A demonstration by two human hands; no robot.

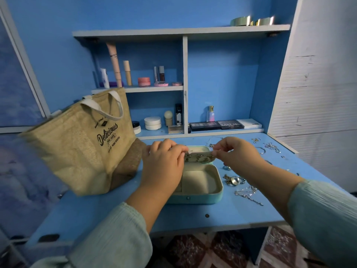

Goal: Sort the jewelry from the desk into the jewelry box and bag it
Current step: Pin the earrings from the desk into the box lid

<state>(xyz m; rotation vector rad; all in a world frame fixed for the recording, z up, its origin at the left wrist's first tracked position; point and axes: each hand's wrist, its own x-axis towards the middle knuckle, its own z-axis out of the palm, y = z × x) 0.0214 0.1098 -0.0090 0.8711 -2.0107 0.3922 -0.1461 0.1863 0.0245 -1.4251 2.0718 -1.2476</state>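
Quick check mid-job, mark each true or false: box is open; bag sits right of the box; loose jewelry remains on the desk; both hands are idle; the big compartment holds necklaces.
1. The jewelry box is open. True.
2. The bag is right of the box. False: it stands left.
3. Loose jewelry remains on the desk. True.
4. Both hands are idle. False: left hand and right hand pinch a chain at the lid.
5. The big compartment holds necklaces. False: it looks empty.

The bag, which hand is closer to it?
Left. The left hand is at the open box, just right of the bag. The right hand is farther, on the box's other side.
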